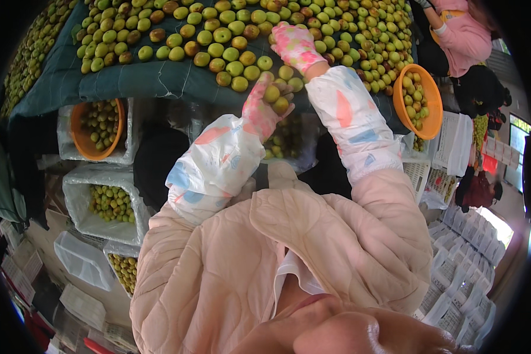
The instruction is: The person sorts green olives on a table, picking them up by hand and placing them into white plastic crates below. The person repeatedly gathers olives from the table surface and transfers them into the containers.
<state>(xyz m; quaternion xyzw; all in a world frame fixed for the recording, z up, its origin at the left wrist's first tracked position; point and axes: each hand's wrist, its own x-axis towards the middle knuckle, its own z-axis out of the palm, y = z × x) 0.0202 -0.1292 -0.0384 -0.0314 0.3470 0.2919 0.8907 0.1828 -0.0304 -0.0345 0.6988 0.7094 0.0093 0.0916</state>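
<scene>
Many green and brown jujube fruits (222, 35) lie spread over a dark green cloth (128, 82) on a raised surface in front of me. My left hand (265, 106), in a pink patterned glove, is at the cloth's near edge, palm up, with several jujubes (272, 94) in its curled fingers. Further in, my right hand (295, 46), gloved alike, reaches palm down over the fruit; its fingertips are at the jujubes, and whether it grips one is hidden. Below my left hand, partly hidden, more jujubes (285, 137) lie in a plastic-lined container.
An orange basin (433, 106) with jujubes sits at the cloth's right edge; another orange basin (75, 128) is lower left. Plastic-lined crates (77, 203) of fruit stand below it. A person in pink (467, 44) is at upper right. White crates (451, 283) are stacked at lower right.
</scene>
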